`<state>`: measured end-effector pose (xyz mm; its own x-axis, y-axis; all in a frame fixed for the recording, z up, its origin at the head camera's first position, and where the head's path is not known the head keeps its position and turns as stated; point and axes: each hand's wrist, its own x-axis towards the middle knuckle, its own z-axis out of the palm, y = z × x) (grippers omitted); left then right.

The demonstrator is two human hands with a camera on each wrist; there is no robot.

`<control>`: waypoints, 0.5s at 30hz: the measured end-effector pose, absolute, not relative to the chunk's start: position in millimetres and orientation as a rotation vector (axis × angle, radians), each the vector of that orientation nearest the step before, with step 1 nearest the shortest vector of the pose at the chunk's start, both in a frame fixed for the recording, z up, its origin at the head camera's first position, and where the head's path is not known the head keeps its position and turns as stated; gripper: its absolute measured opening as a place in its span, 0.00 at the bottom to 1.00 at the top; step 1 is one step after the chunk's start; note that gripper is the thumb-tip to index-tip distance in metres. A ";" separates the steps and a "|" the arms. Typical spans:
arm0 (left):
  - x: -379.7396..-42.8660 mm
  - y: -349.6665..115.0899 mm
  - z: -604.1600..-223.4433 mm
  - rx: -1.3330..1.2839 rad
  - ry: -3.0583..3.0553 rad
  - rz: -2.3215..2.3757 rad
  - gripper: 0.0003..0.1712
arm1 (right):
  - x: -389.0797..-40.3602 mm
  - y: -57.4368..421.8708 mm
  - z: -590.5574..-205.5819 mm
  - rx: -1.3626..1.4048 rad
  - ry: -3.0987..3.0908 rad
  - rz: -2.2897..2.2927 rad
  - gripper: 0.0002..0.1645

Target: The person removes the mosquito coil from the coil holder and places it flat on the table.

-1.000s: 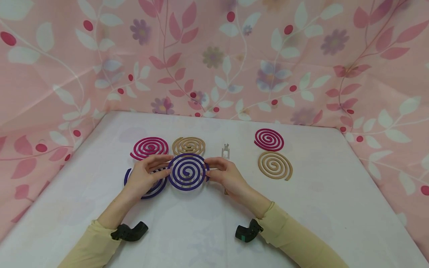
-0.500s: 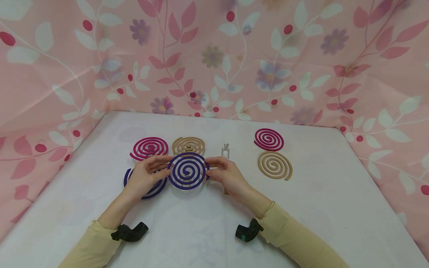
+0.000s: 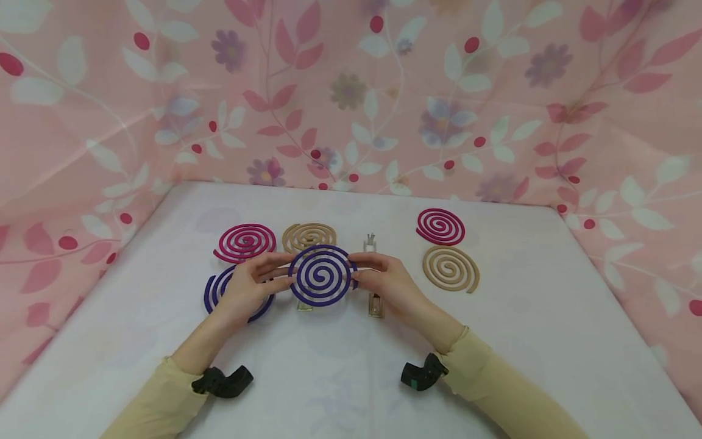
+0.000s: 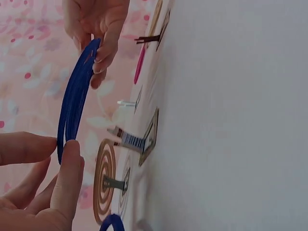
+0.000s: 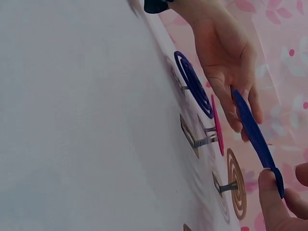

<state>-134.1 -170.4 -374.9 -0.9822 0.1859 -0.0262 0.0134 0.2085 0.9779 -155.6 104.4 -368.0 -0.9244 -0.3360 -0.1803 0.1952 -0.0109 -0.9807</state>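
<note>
Both left hand [image 3: 248, 288] and right hand [image 3: 392, 281] pinch a blue coil [image 3: 322, 277], shown edge-on only in wrist views.

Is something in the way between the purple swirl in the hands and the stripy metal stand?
Nothing visible. The left hand and right hand hold the purple swirl, and the left wrist view shows an open gap down to the stripy metal stand.

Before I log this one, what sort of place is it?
Probably a small staged recording area: a white-covered table, a pink floral backdrop behind and beside it, and a black device at each wrist.
</note>
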 end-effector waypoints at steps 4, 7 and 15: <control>-135.2 -153.9 -375.0 0.255 2.275 1.933 0.26 | -153.6 124.4 -365.0 -0.139 1.902 -1.993 0.25; -137.7 -137.7 -375.1 0.276 2.243 1.969 0.26 | -151.6 140.9 -364.0 -0.110 1.905 -2.012 0.25; -141.0 -90.4 -380.8 0.257 2.206 2.095 0.24 | -140.7 184.1 -359.9 -0.141 1.915 -2.075 0.26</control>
